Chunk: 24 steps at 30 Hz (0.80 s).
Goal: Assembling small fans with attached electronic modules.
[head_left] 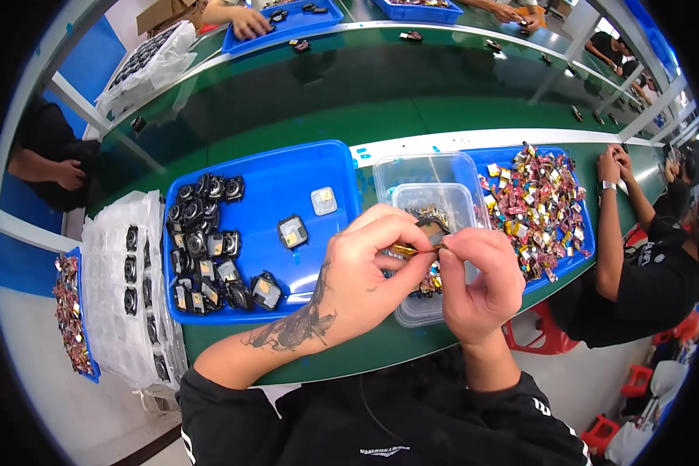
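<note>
My left hand (369,260) is closed around a small black watch case (432,228), held above a clear plastic tub (408,314). Under its fingers shows a gold-coloured part (401,249), with a thin red wire near the fingertips. My right hand (485,283) meets the left at the case's near edge, thumb and fingers pinched together. What sits in that pinch is too small to make out. Small metal parts lie in the tub, partly hidden behind my hands.
Left of my hands, a blue tray (318,159) holds several black watch cases (198,245) and a clear square piece (324,201). Another blue tray (588,241) is heaped with small circuit boards and batteries (532,206). Beyond runs a green conveyor (326,93). A co-worker (637,264) sits at right.
</note>
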### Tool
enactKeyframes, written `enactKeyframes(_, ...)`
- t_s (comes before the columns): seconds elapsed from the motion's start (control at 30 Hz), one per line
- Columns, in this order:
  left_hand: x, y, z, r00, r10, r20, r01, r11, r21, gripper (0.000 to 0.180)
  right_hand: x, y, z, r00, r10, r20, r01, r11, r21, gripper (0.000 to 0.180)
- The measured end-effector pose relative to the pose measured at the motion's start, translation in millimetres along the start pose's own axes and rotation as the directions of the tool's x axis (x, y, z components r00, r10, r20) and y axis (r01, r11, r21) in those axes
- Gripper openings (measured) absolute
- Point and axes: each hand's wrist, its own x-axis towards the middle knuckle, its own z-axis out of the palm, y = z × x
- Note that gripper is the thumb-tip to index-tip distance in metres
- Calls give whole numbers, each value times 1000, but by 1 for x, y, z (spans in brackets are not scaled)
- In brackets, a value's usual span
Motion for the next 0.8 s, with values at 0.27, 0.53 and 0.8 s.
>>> enactKeyframes(0.27,-1,-1,4,996,-60,65,66,993,-100,24,-10,-3,1,942,334,-12,-324,920,220,6)
enactKeyframes(0.53,-4,-8,8,988,-157,-8,151,963,-221,18,-10,1,-4,896,444,6,-406,814,415,15)
enactKeyframes(0.8,-5,-3,7,972,-236,-13,224,935,-275,19,-8,-2,-8,994,100,32,-96,988,-119,25)
